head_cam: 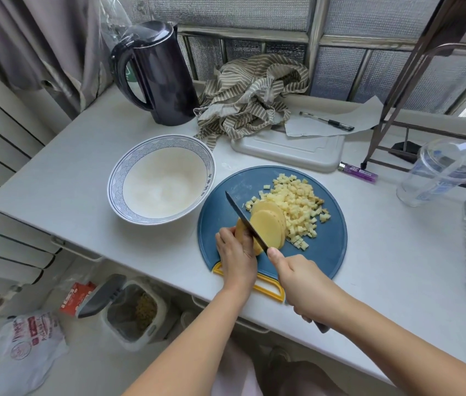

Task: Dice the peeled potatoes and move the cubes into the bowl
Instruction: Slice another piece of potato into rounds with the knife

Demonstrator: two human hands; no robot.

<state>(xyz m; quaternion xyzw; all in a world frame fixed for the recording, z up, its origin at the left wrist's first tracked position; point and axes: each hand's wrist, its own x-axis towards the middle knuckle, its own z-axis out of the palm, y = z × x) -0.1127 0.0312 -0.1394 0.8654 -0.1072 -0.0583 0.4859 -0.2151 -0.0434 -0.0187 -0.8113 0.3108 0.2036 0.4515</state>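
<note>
**Two hands on the potato, blade set into it**

Your left hand (236, 252) has its fingers curled round the uncut end of the peeled potato (242, 230), pinning it to the blue cutting board (327, 247). Your right hand (300, 284) is wrapped round the handle of the dark knife (244, 217), thumb up near the blade, tip pointing to about 11 o'clock. A few round slices (269, 222) lean off the blade's right side. The pile of cubes (297, 204) sits at 1 o'clock on the board. The bowl (117, 181) is just beside the board at 10 o'clock, with the kettle (157, 75) further out at 11, a striped cloth (251, 95) at 12 and a purple lighter (359, 171) at 2.
</note>
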